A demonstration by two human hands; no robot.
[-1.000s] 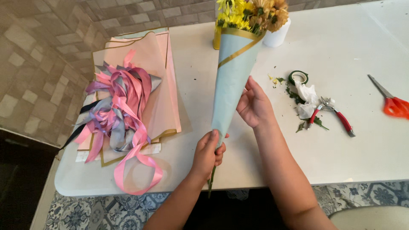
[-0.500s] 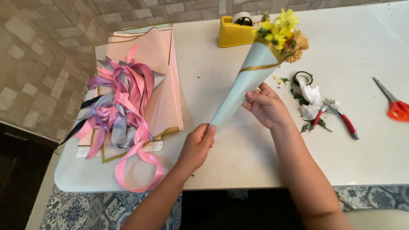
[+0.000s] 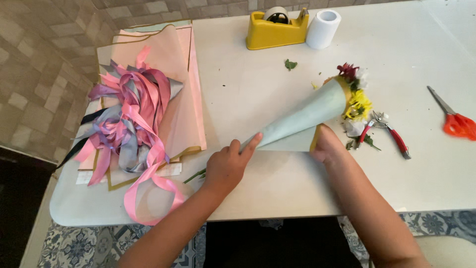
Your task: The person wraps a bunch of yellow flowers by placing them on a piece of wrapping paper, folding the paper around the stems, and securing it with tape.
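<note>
A bouquet wrapped in a pale blue paper cone (image 3: 302, 119) with a gold edge lies tilted on the white table (image 3: 258, 69), narrow tip toward me. Yellow, white and dark red flowers (image 3: 356, 94) stick out of its wide end at the right. My left hand (image 3: 227, 166) rests at the cone's tip, index finger stretched along the paper. My right hand (image 3: 325, 144) holds the paper's lower flap near the wide end, fingers partly hidden under it.
A heap of pink, purple and grey ribbons (image 3: 131, 119) lies on pink wrapping sheets (image 3: 186, 99) at the left. A yellow tape dispenser (image 3: 276, 30) and a white roll (image 3: 323, 28) stand at the back. Red-handled pruners (image 3: 389, 133) and orange scissors (image 3: 453, 119) lie at the right.
The cone has swung down from nearly upright to lying across the table, its flowers now to the right. Both hands followed it lower; the tape dispenser came into view.
</note>
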